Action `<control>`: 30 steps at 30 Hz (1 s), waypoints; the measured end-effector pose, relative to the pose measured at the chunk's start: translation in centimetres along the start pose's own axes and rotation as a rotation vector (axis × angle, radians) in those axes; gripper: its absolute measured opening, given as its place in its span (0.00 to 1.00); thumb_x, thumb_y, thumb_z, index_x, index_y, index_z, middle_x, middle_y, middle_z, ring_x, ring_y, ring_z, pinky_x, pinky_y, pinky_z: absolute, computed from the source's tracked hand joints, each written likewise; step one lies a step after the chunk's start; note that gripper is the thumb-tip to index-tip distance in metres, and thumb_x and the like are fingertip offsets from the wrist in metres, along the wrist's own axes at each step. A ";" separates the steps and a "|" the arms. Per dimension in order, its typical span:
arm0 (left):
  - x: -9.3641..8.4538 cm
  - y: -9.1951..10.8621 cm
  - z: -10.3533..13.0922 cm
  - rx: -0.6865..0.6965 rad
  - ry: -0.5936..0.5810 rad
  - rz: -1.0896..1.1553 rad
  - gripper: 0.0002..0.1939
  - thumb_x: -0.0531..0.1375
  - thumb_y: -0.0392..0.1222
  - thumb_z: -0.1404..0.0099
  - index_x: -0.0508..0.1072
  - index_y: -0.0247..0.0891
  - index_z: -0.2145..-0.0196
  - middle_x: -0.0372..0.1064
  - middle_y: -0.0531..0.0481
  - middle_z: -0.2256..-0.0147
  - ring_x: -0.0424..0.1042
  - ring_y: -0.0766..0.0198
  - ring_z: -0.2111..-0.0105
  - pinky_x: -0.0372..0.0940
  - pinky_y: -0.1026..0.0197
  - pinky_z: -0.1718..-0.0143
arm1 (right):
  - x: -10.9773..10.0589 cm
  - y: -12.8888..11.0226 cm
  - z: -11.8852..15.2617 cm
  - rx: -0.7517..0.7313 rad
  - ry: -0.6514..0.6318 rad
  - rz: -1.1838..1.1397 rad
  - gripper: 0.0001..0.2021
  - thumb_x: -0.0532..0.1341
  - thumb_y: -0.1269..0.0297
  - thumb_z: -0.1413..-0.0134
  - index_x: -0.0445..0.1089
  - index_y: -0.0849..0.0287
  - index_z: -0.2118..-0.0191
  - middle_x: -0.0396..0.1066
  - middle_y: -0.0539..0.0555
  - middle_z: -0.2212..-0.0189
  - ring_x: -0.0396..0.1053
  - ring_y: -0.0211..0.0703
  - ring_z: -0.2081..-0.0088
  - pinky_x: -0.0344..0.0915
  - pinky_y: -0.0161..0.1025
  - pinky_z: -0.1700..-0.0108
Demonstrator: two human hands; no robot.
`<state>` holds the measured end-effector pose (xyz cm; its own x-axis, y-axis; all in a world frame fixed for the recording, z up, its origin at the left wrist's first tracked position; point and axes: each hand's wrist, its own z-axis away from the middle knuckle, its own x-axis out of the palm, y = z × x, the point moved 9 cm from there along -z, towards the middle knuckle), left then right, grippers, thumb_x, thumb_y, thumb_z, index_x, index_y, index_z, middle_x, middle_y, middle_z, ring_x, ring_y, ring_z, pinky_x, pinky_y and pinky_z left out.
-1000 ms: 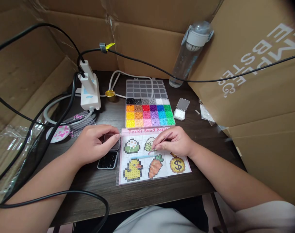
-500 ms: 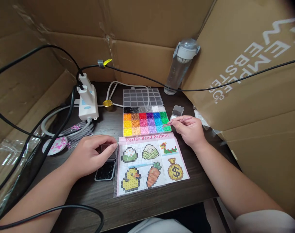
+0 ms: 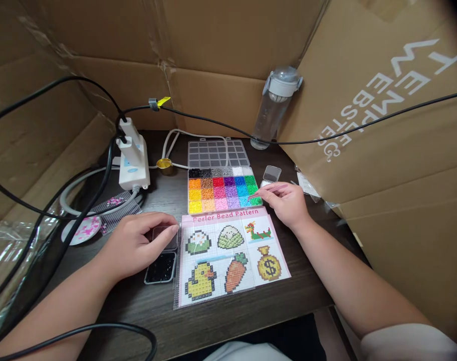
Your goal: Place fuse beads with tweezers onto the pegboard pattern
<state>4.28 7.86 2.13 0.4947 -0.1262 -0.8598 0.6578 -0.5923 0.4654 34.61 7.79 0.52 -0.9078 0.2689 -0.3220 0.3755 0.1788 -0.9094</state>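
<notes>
My right hand [image 3: 288, 203] pinches a pair of pink tweezers [image 3: 271, 189], whose tips point down at the blue and green compartments of the bead box [image 3: 224, 211]. Its beads are sorted by colour. My left hand [image 3: 140, 243] is closed, thumb and forefinger meeting at the upper left edge of a clear pegboard [image 3: 177, 291]. Under the pegboard lies a Perler Bead Pattern sheet [image 3: 275, 230] with a duck, a carrot, a dragon and other pictures. Below my left hand sits a small case of black beads [image 3: 160, 268], its clear lid partly hidden. Whether the tweezers hold a bead is too small to tell.
A power strip [image 3: 134, 170] with black cables and a gold cup [image 3: 164, 166] stand on the left. Behind are a water bottle [image 3: 271, 110] and cardboard walls [image 3: 213, 95]. A small clear-lidded case [image 3: 272, 173] lies near my right hand. A white disc with pink pieces [image 3: 81, 230] lies left.
The whole view has shifted slightly, things sitting a little lower and to the left. Both hands keep nearly the same pose; the tweezer tips stay over the blue and green beads.
</notes>
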 end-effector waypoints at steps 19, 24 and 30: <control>-0.3 0.2 -0.1 0.028 0.038 -0.008 0.14 0.56 0.48 0.34 0.77 0.38 0.68 0.77 0.52 0.72 0.74 0.66 0.74 0.65 0.65 0.71 | 0.6 0.0 0.1 -0.008 -0.052 0.052 0.06 0.66 0.67 0.50 0.80 0.57 0.75 0.79 0.54 0.71 0.76 0.43 0.69 0.71 0.41 0.66; -0.4 0.4 -0.1 0.064 0.074 -0.016 0.13 0.56 0.48 0.33 0.76 0.39 0.68 0.77 0.54 0.73 0.74 0.68 0.75 0.65 0.67 0.73 | 0.1 0.2 0.0 0.019 0.009 -0.027 0.05 0.66 0.68 0.51 0.80 0.57 0.75 0.79 0.55 0.71 0.75 0.42 0.69 0.72 0.41 0.65; -0.3 0.2 -0.1 0.064 0.073 -0.027 0.13 0.56 0.48 0.33 0.76 0.39 0.68 0.77 0.54 0.73 0.74 0.68 0.76 0.64 0.67 0.74 | -0.3 0.4 -0.1 0.032 0.042 -0.076 0.05 0.67 0.68 0.51 0.80 0.58 0.75 0.78 0.55 0.73 0.74 0.42 0.71 0.72 0.41 0.67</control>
<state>4.29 7.84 2.45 0.5187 -0.0524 -0.8534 0.6353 -0.6444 0.4257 35.06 7.85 0.22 -0.9245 0.2949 -0.2415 0.2995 0.1703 -0.9388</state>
